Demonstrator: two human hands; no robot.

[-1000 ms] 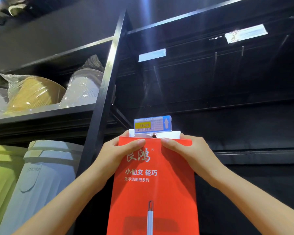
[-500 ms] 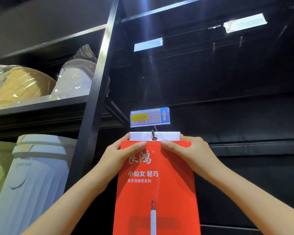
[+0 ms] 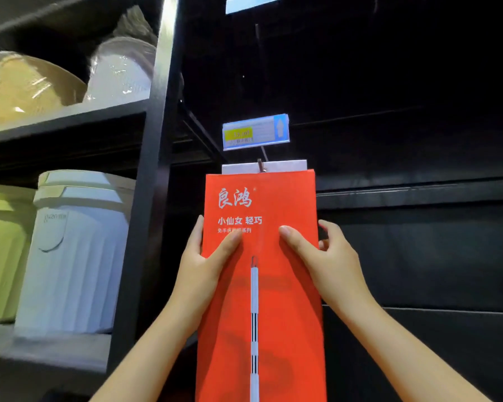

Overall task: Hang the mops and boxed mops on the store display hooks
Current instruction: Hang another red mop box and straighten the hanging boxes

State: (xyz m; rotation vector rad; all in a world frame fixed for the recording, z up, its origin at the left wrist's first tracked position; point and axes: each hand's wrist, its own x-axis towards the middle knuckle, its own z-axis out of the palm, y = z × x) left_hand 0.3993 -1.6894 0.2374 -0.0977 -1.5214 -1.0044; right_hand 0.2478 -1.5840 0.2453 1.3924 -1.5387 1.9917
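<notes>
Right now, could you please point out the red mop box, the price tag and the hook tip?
red mop box (image 3: 276,198): head view, upper front face.
price tag (image 3: 255,132): head view, label centre.
hook tip (image 3: 262,165): head view, end through the white tab.

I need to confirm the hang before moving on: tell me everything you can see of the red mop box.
The red mop box is a tall, flat carton, apparently cardboard, with white Chinese lettering and a printed mop handle on its face. It hangs upright, its white top tab threaded on the display hook below the blue price tag. The left hand and right hand hold its sides, thumbs on the front. Its bottom runs out of view.
</notes>
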